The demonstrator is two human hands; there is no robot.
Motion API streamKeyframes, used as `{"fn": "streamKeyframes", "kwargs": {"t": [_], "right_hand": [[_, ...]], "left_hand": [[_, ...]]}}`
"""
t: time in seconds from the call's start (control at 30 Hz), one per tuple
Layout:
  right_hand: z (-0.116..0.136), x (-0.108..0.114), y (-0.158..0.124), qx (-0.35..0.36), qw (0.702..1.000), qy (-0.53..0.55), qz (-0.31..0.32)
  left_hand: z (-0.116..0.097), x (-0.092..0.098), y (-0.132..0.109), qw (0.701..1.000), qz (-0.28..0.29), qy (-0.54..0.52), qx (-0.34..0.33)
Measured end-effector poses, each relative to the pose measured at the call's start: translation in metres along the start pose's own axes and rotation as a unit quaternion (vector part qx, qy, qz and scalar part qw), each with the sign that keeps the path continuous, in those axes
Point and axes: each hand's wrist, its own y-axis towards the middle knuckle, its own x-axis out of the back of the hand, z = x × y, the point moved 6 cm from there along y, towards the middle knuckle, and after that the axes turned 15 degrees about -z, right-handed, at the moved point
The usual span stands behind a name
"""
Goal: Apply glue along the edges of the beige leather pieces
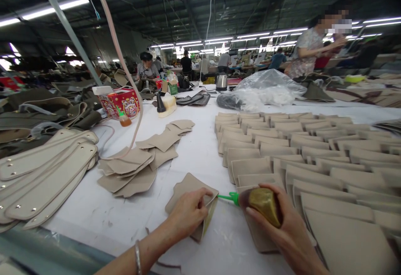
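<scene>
My right hand point(283, 220) is wrapped round a glue bottle point(261, 204) of amber liquid, tipped on its side. Its long green nozzle points left and meets the right edge of a beige leather piece point(188, 185). My left hand point(191, 210) pinches that piece near the same edge, lifting a flap so that a yellowish strip shows underneath. Below the bottle lies another beige piece point(261, 241), partly covered by my right hand. Rows of overlapping beige leather pieces point(316, 175) spread over the right side of the table.
Loose beige pieces point(134, 166) lie left of centre on the white table point(125, 220). Long studded straps point(53, 175) are piled at the left. Behind stand a second glue bottle point(124, 118), a red box point(120, 102), a kettle point(221, 82) and plastic bags point(266, 89). A hose point(117, 45) hangs down. Other people work farther back.
</scene>
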Motion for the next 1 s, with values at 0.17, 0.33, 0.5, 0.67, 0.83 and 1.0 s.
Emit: {"fn": "streamKeyframes", "kwargs": {"t": [0.17,0.33,0.5,0.67,0.83,1.0], "right_hand": [[0.002,0.001,0.004,-0.006,1.000,0.009,-0.005],[-0.002,0.006,-0.012,-0.181,0.975,0.123,0.028],[-0.025,0.029,-0.012,-0.432,0.810,0.391,-0.061],[-0.029,0.067,0.003,-0.524,0.666,0.481,-0.224],[-0.021,0.106,0.016,-0.516,0.616,0.521,-0.287],[-0.022,0.147,0.026,-0.431,0.661,0.524,-0.321]], "left_hand": [[0.001,-0.002,0.002,1.000,-0.001,0.004,0.002],[0.006,0.003,0.002,0.999,-0.016,0.018,0.023],[0.023,0.042,0.011,0.968,-0.157,0.193,0.023],[0.055,0.047,0.031,0.981,-0.067,0.153,0.100],[0.059,0.038,0.020,0.956,0.029,-0.149,0.250],[0.042,0.024,-0.024,0.878,0.088,-0.345,0.319]]}}
